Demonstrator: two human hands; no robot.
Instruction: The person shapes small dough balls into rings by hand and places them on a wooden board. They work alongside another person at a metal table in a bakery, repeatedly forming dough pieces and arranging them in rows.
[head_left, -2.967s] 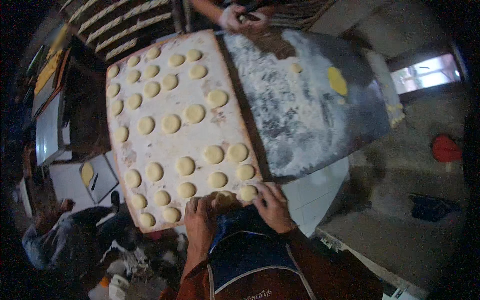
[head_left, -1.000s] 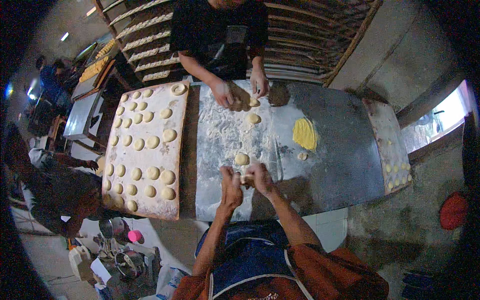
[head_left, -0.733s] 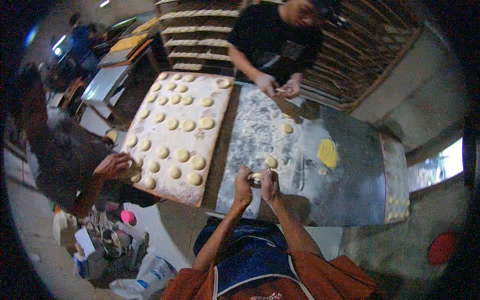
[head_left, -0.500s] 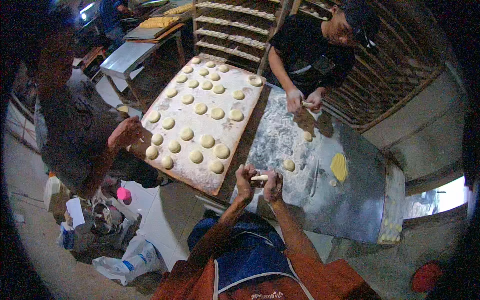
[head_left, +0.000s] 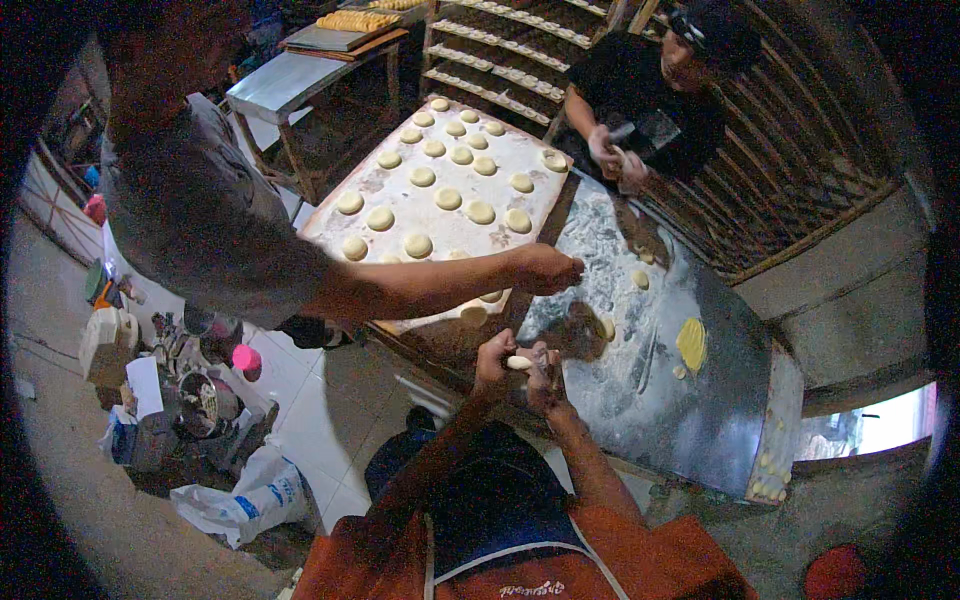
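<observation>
My left hand (head_left: pixel 493 365) and my right hand (head_left: pixel 543 378) grip a pale piece of dough (head_left: pixel 518 363) between them, over the near edge of the steel worktable (head_left: pixel 720 410), which is dusted with flour. Dough rounds (head_left: pixel 641 278) and a smeared yellow patch (head_left: pixel 690 344) lie on it. To the left, a floured board (head_left: pixel 332 225) holds several rows of dough rounds. A co-worker's bare arm (head_left: pixel 430 285) crosses the board from the left, the hand (head_left: pixel 548 268) loosely curled just beyond my hands. What that hand holds, if anything, is unclear.
Across the table another person (head_left: pixel 660 110) works dough. Behind are wooden racks of shaped dough (head_left: pixel 500 70) and a steel side table (head_left: pixel 275 75) with stacked trays. A plastic sack (head_left: pixel 250 495), pink container (head_left: pixel 247 358) and clutter sit on the floor at left; a narrow board (head_left: pixel 775 420) is at right.
My hands moved from the board's near edge onto the worktable and now hold dough. The left co-worker's arm has reached across the board. My view has swung round, shifting the scene.
</observation>
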